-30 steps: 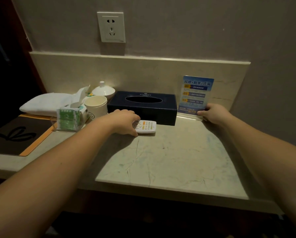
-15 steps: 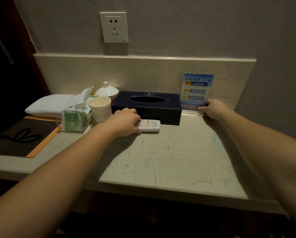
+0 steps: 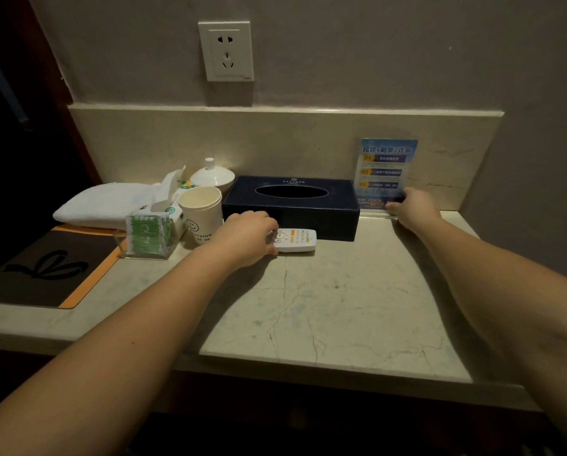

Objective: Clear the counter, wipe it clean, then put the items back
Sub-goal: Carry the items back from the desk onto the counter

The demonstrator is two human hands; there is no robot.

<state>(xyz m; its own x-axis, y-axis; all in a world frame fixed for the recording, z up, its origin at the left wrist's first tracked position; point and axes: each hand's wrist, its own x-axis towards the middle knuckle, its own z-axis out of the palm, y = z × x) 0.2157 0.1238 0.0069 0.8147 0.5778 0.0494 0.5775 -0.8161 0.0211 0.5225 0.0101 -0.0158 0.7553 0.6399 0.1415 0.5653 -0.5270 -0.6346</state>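
Observation:
A white remote control [image 3: 295, 240] lies on the marble counter [image 3: 341, 307] in front of a dark blue tissue box [image 3: 292, 205]. My left hand [image 3: 247, 236] grips the remote's left end with curled fingers. At the back right a blue sign in a clear stand [image 3: 385, 169] leans by the backsplash. My right hand [image 3: 413, 207] holds the stand's lower right corner at its base.
Left of the tissue box stand a cream cup [image 3: 200, 213], a white lidded bowl [image 3: 212, 176], a clear holder with green packets [image 3: 147, 235], a soft tissue pack [image 3: 170, 192] and a folded white towel [image 3: 101, 205]. A dark mat with orange border [image 3: 45, 268] lies far left. A wall socket [image 3: 226, 51] sits above.
The sign stand has been pushed back against the backsplash with my right hand on it. My left hand stays on the remote, which has barely moved.

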